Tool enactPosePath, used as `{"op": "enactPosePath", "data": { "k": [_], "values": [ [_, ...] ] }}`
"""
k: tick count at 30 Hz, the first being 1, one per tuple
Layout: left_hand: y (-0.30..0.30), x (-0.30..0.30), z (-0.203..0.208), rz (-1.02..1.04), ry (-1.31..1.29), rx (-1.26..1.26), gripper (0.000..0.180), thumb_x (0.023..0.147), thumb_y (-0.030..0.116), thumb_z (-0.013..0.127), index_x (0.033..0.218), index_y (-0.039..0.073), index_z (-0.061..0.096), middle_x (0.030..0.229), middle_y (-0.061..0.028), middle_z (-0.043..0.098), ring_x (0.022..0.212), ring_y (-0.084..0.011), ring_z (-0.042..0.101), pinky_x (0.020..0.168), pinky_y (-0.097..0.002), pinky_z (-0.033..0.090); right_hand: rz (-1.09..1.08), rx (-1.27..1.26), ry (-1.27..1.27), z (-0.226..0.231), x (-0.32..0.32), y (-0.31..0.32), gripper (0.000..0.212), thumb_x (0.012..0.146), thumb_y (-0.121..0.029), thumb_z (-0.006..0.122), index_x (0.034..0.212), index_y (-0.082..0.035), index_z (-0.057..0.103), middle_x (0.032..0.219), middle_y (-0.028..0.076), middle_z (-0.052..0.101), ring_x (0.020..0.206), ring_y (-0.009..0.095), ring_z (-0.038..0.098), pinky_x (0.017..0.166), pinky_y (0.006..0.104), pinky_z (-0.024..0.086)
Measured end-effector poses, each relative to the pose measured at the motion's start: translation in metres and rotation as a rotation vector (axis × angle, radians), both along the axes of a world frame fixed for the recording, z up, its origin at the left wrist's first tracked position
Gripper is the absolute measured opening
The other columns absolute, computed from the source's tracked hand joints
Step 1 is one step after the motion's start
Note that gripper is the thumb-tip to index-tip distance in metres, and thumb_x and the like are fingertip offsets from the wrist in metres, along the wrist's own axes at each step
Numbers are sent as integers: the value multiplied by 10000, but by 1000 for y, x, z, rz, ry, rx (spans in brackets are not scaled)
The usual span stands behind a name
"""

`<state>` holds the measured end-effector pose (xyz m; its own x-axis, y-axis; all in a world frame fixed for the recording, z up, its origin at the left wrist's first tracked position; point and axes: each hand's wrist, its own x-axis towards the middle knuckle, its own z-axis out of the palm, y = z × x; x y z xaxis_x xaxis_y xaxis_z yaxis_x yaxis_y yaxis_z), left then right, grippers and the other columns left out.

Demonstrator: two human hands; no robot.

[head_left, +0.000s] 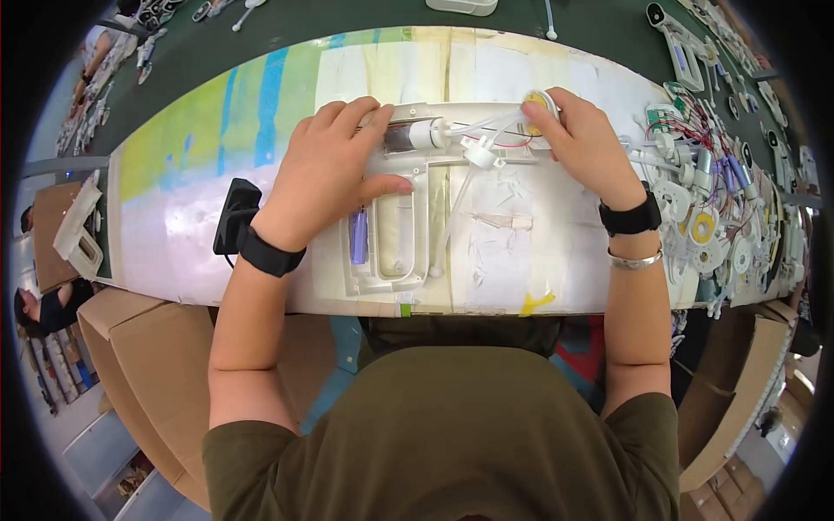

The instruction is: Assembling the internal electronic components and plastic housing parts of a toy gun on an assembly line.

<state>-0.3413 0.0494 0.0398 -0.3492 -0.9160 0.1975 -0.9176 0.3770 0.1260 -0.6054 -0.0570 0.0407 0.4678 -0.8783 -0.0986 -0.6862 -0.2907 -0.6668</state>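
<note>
A white plastic housing half (423, 234) with a looped handle lies on the board in front of me. My left hand (326, 169) grips its left end, fingers over the far edge and thumb at the handle. A purple cylindrical cell (359, 236) sits in the handle's side. Beside my left fingertips, a motor with a white cap (426, 135) lies in the upper channel. My right hand (584, 139) pinches a round yellow-and-white disc part (540, 106) at the housing's right end. Clear tubing (495, 122), red wires and a white connector (480, 153) run between motor and disc.
A heap of wired motors, discs and tubes (704, 200) covers the board's right side. A black device (236, 217) stands by my left wrist. Cardboard boxes (139, 373) flank me below the board (165, 234). More parts lie on the green surface (287, 22) beyond.
</note>
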Motion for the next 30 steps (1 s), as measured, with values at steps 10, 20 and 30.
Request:
{"op": "enactPosePath", "data": {
  "k": [10, 20, 30],
  "values": [
    [7, -4, -4, 52, 80, 14, 707, 626, 412, 744, 1189, 41, 531, 1188, -97, 514, 1025, -296, 506, 840, -401, 427, -199, -509, 190, -38, 13, 45, 336, 910, -351, 521, 928, -17, 483, 549, 190, 561, 481, 369, 565, 422, 412, 449],
    [9, 0, -7, 46, 116, -28, 695, 598, 442, 755, 1144, 58, 563, 1139, -66, 526, 1028, -255, 501, 846, -369, 412, -151, -157, 310, -26, 14, 34, 368, 906, -348, 524, 912, 17, 479, 681, 235, 596, 628, 395, 597, 541, 446, 475],
    [-4, -3, 30, -196, 315, -186, 257, 724, 57, 664, 979, 46, 639, 1153, -125, 571, 1071, -315, 519, 873, -391, 438, 423, -604, -41, 6, 24, 52, 281, 728, -52, 669, 993, -28, 578, 867, 127, 589, 808, 290, 577, 714, 358, 468]
  ]
}}
